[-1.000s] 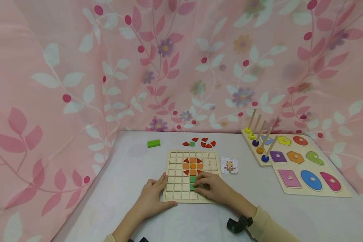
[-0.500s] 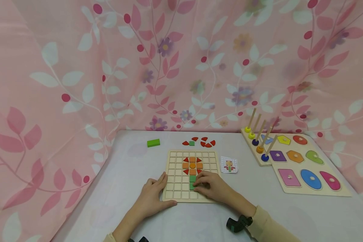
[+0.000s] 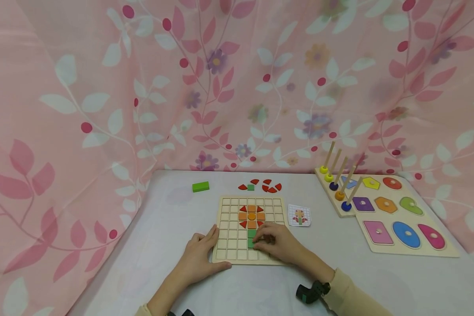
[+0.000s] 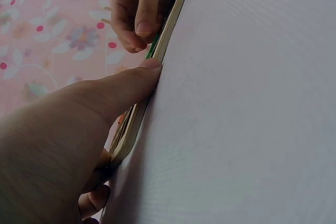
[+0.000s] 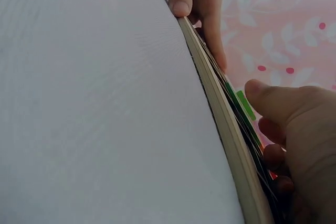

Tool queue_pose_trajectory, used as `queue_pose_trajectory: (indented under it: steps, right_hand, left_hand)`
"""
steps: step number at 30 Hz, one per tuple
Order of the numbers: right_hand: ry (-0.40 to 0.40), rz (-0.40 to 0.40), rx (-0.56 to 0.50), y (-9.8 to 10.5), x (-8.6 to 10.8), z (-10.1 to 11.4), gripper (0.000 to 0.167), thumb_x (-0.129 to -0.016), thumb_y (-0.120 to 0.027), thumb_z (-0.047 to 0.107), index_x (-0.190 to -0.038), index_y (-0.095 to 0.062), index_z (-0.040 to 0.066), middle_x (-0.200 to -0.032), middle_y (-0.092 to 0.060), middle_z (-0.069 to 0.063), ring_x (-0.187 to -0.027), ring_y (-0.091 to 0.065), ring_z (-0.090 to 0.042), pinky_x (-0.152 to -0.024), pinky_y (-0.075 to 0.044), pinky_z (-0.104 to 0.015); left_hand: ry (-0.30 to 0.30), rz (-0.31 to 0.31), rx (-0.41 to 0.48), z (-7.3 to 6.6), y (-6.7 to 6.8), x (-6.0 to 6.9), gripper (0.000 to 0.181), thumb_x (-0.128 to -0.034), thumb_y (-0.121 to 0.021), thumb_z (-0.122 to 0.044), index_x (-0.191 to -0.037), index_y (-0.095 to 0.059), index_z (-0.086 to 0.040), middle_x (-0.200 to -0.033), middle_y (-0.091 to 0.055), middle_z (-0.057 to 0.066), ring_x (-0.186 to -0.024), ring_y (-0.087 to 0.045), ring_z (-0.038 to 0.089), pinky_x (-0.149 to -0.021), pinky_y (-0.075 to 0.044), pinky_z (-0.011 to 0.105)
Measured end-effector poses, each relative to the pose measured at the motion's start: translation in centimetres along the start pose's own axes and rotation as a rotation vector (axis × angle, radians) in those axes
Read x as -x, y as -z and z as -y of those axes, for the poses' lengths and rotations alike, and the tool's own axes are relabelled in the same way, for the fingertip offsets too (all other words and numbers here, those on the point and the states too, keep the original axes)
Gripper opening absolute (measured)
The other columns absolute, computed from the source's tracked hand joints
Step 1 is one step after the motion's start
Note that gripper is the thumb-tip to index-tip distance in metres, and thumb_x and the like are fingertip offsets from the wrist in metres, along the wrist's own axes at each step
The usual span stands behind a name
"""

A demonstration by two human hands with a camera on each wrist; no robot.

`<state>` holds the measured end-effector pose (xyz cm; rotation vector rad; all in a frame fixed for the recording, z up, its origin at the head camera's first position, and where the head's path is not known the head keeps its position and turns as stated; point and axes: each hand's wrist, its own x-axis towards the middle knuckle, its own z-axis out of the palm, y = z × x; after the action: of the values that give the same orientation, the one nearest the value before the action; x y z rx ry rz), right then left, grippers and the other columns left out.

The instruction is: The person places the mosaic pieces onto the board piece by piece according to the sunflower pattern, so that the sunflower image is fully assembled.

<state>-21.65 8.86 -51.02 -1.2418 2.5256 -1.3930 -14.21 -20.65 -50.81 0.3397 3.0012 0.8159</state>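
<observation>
My left hand (image 3: 195, 256) steadies the near left corner of a wooden grid board (image 3: 227, 245), its fingers along the left side and its thumb at the front edge. My right hand (image 3: 278, 243) reaches over the board from the right. With bent fingers and thumb it holds the right side of the lower green square tile (image 3: 250, 242), partly hiding it. Another green tile (image 3: 252, 233) sits directly above. Beyond it are orange squares (image 3: 252, 224) and red corner pieces (image 3: 243, 210) around an orange circle (image 3: 252, 217). In the left wrist view the thumb (image 4: 134, 85) meets the board's rim.
A pattern card (image 3: 299, 216) lies right of the board. Behind it are loose red pieces (image 3: 272, 190), a loose green square (image 3: 250, 187) and a green block (image 3: 200, 187). At the right stand a peg stand (image 3: 341, 206) and a shape puzzle board (image 3: 408, 219).
The lower green tile looks flatter in its cell than a second ago. My right hand has shifted only slightly over it. My left hand stays at the board's corner.
</observation>
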Motion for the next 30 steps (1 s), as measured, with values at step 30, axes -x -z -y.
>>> queue_pose_trajectory:
  steps: [30]
  right_hand:
    - [-0.376, -0.084, 0.017, 5.0, -13.5, -6.7, 0.035, -0.101, -0.074, 0.019, -0.132, -0.073, 0.001, -0.126, -0.073, -0.015, -0.105, -0.065, -0.029, -0.089, -0.053, -0.040]
  left_hand:
    - [-0.011, 0.014, 0.009, -0.4, 0.3, 0.0, 0.115, -0.0769, -0.084, -0.071, -0.161, -0.044, -0.004, -0.172, -0.034, 0.010, -0.109, -0.042, 0.016, -0.092, -0.041, 0.041]
